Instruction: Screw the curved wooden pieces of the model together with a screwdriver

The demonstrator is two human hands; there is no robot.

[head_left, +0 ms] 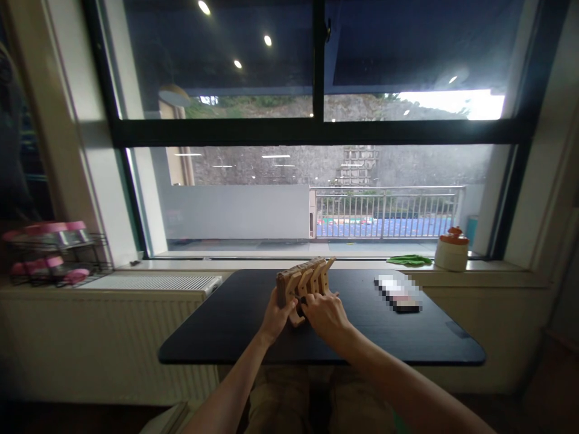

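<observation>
Above the dark table, a wooden rack with several angled, hook-like pegs (309, 276) is held tilted on its side. My left hand (275, 317) grips its left end, thumb towards the nearest peg. My right hand (326, 312) is closed at the near side of the pegs, its fingertips pressed together by a small dark thing whose kind I cannot make out. The palm of the right hand hides part of the lower pegs.
The black table (217, 337) carries a phone-like flat object (400, 295), blurred, on the right. On the windowsill are a green cloth (409, 260) and a white jar with an orange lid (451, 250). At left stands a wire rack (97, 256) with pink-lidded containers, near a radiator (113, 337).
</observation>
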